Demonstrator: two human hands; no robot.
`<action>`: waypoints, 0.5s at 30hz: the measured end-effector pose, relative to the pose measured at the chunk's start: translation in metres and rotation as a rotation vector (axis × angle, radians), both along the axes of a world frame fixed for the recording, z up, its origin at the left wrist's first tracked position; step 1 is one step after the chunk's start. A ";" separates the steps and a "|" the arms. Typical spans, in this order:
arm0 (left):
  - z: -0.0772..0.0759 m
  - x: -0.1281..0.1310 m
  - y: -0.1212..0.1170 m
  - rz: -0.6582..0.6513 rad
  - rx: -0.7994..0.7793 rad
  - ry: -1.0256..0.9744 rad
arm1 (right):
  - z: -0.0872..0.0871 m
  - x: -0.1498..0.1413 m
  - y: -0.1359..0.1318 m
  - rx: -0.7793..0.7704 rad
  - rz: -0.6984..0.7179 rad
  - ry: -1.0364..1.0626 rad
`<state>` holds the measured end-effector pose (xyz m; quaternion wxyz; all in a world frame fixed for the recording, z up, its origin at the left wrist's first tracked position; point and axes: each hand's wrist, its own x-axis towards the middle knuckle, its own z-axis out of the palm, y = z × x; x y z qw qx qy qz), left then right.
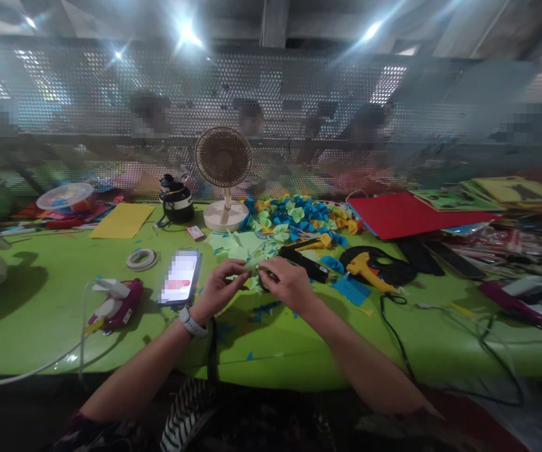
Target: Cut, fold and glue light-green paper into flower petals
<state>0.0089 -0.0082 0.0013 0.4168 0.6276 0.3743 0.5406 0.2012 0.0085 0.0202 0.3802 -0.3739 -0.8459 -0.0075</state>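
Observation:
My left hand (221, 285) and my right hand (287, 281) meet over the green table, fingertips pinched on a small piece of light green paper (253, 266). Its exact shape is partly hidden by the fingers. Just beyond lies a spread of light green paper cut-outs (237, 243). Behind them is a heap of blue, yellow and green paper flowers (294, 216). A black stick-like tool (306, 263) lies beside my right hand. Left of my left hand rests a lit phone (179, 277). A watch (192, 321) is on my left wrist.
A desk fan (225, 163) and a black bottle (175, 199) stand at the back. To the right are a yellow glue gun (367, 271), a roll of black tape (393, 267) and red sheets (416, 212). Power strips (119, 306) with trailing cords lie on both sides.

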 end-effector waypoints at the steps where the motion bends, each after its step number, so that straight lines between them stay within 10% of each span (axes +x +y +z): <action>1: 0.000 0.000 0.000 0.000 0.002 0.002 | 0.000 0.000 0.000 0.000 -0.002 0.002; 15: -0.002 -0.003 0.002 0.039 0.208 0.138 | 0.009 0.000 -0.007 -0.131 0.014 0.108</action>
